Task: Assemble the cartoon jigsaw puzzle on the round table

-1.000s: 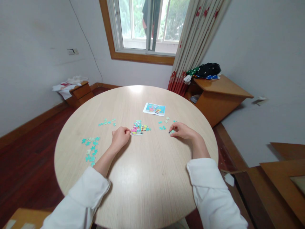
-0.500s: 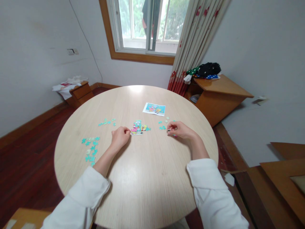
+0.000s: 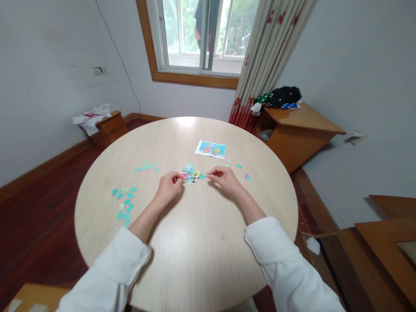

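Daylight from a wood-framed sliding window [image 3: 195, 79] falls across a round, pale wood-grain table [image 3: 195, 260]. Near its middle lies a small, partly joined cardboard jigsaw [image 3: 189, 173], with pink, yellow and teal cartoon figures locked together. A person's left hand [image 3: 170, 187] rests at its left edge, thumb and fingers drawn together; whether they grip the card or merely steady it cannot be told. Just off the opposite edge, the right hand [image 3: 226, 178] pinches what appears to be a small, thin puzzle piece [image 3: 209, 174] between thumb and fingertips.

By all appearances, the central figures are done and much of the background is left: loose teal and pale pieces [image 3: 129, 208] lie in clusters to the left, while a pink-and-teal piece [image 3: 247, 177] and a few others lie to the right. Beyond the jigsaw sits a printed paper picture [image 3: 211, 149]. Dark and spotted cloths [image 3: 286, 95] top a brown wooden cabinet [image 3: 286, 143] behind.
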Demonstrator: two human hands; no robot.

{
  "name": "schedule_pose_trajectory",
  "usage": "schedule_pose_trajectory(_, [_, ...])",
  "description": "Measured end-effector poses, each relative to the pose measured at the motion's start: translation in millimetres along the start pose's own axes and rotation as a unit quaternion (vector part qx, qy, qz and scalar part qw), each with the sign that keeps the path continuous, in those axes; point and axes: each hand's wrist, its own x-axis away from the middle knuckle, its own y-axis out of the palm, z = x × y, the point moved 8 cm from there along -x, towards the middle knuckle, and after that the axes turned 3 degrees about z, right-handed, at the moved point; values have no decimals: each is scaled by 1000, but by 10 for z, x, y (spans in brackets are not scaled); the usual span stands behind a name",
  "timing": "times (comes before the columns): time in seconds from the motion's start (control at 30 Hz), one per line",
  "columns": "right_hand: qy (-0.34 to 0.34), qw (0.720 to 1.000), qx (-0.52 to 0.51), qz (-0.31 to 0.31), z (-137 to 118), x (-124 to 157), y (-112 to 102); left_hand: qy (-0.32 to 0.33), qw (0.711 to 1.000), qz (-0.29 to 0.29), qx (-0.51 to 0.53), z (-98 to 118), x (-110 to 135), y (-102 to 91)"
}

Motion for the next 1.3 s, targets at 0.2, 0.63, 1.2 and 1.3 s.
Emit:
schedule_pose_trajectory(0.2, [3,998,-54,26,-81,42,204,31,993,-57,101,194,111,161])
schedule_pose_trajectory(0.63, [36,993,-109,32,-18,73,426,2,963,-88,254,148,121,267])
schedule_pose_trajectory(1.2, [100,977,-145,-123,-9,211,739,-39,958,-41,281,139,93,123])
schedule_pose_trajectory(1.3, [80,983,-136,-94,-1,183,694,-41,958,-43,280,122,86,138])
